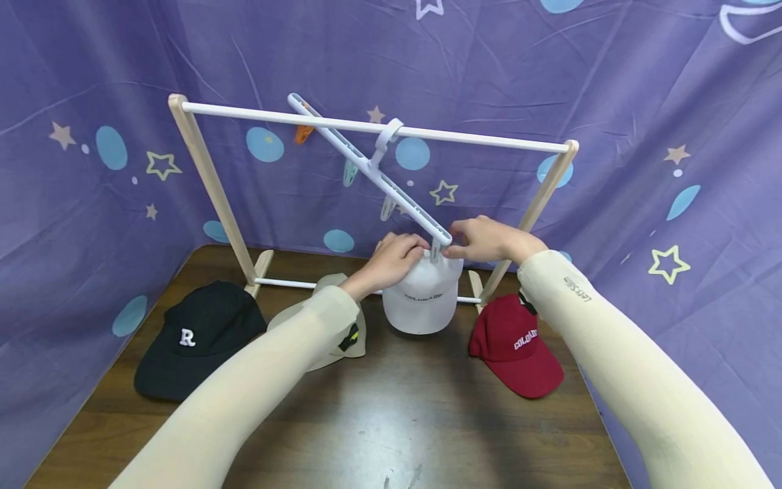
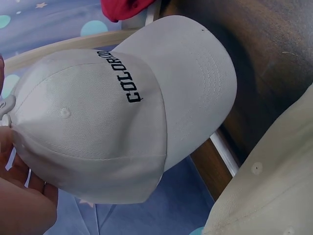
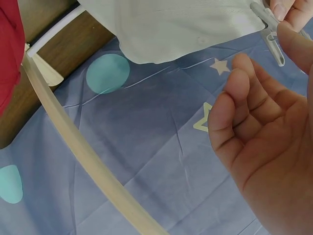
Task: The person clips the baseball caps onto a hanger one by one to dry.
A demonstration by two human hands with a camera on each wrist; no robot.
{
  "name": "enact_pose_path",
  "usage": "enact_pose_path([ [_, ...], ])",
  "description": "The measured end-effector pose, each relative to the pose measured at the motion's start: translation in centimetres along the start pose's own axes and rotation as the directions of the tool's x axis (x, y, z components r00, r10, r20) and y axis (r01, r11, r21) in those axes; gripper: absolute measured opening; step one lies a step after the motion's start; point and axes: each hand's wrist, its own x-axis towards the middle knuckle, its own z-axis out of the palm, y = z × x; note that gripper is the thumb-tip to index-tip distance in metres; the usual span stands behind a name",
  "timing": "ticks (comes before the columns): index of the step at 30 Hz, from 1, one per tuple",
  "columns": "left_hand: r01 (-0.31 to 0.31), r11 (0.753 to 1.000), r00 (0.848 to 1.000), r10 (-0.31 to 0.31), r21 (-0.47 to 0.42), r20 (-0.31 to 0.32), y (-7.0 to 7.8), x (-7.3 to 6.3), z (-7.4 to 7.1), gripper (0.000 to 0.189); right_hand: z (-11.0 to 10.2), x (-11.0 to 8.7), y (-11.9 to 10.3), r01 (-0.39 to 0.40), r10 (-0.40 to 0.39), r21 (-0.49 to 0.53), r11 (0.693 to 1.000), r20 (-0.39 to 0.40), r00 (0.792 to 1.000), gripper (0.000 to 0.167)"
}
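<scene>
A white cap (image 1: 421,292) with dark COLORADO lettering hangs brim-down beneath the low end of a pale blue hanger (image 1: 374,173). A grey clip (image 1: 436,250) at that end bites the cap's edge. My left hand (image 1: 397,261) pinches the cap beside the clip; in the left wrist view its thumb lies at the cap's edge with fingers behind the fabric. On the clip's other side is my right hand (image 1: 485,239). In the right wrist view its fingers (image 3: 239,85) are loosely bent and apart from the cap, the thumb right by the clip.
The hanger hooks over a white rod (image 1: 489,138) on a wooden-legged rack. More clips, one an orange clip (image 1: 303,132), hang along it. On the brown table (image 1: 379,421) sit a black cap (image 1: 208,339), a beige cap (image 1: 357,326) under my left arm, and a red cap (image 1: 516,346).
</scene>
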Motion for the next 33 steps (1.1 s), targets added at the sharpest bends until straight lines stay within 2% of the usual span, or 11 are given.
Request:
enact_pose_path([
  [13,-0.034,0.999,0.999,0.035,0.025,-0.015,-1.1,-0.4,0.0,0.029,1.1,-0.8,0.4,0.002,-0.001,0.032,0.999,-0.021,1.0,0.045],
  [20,-0.038,0.999,0.999,0.038,0.004,-0.036,-1.9,-0.9,-0.5,0.028,2.5,-1.5,0.5,0.048,-0.032,0.129,0.99,-0.124,0.992,0.04],
  [27,-0.02,0.999,0.998,0.018,-0.038,-0.068,-2.4,-1.5,-1.4,0.029,4.7,-2.2,0.6,0.041,0.015,0.25,0.967,-0.219,0.976,0.035],
  [33,-0.006,0.999,0.998,0.003,-0.052,-0.06,-2.9,-2.2,-2.4,0.033,5.7,-2.8,0.2,0.076,0.027,0.32,0.945,-0.307,0.951,0.029],
])
